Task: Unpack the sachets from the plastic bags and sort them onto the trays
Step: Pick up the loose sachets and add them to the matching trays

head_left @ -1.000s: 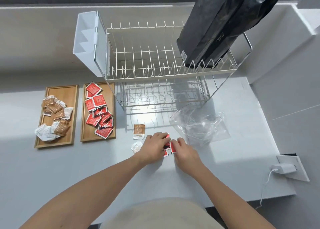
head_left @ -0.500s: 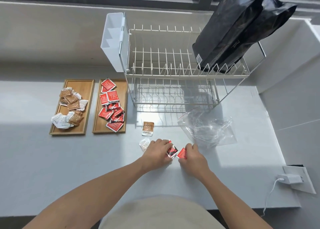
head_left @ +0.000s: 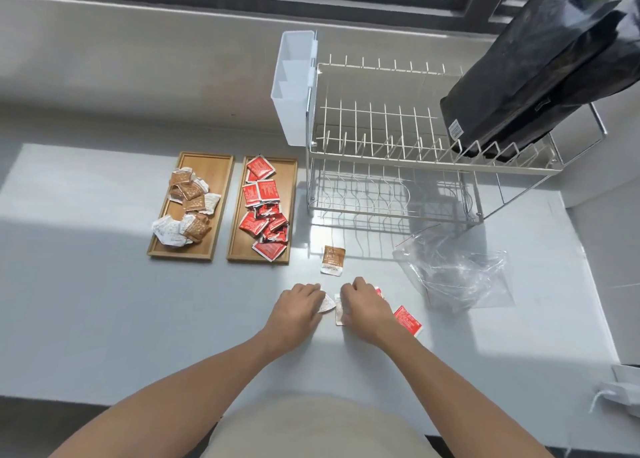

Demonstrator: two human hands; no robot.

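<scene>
My left hand point(head_left: 298, 308) and my right hand point(head_left: 363, 312) rest close together on the grey counter. The left fingers pinch a white sachet point(head_left: 327, 303). A pale sachet point(head_left: 338, 314) sits at the right hand's fingertips, gripped at its edge. A red sachet point(head_left: 408, 321) lies loose just right of the right hand, and another red corner point(head_left: 380, 292) peeks out behind it. A brown sachet point(head_left: 333, 260) lies beyond the hands. The left wooden tray point(head_left: 214, 173) holds brown and white sachets; the right wooden tray point(head_left: 242, 246) holds red ones. An empty clear plastic bag point(head_left: 457, 274) lies crumpled at the right.
A two-tier wire dish rack point(head_left: 398, 153) with a white cutlery holder point(head_left: 294, 87) stands behind the sachets. A large black bag point(head_left: 540, 77) leans in the rack's right end. A white plug and socket point(head_left: 620, 388) sit at the counter's right front edge.
Both hands have left the red sachets, one now lying loose at the right. The hands shifted left onto the white and pale sachets. The camera view tilted and moved.
</scene>
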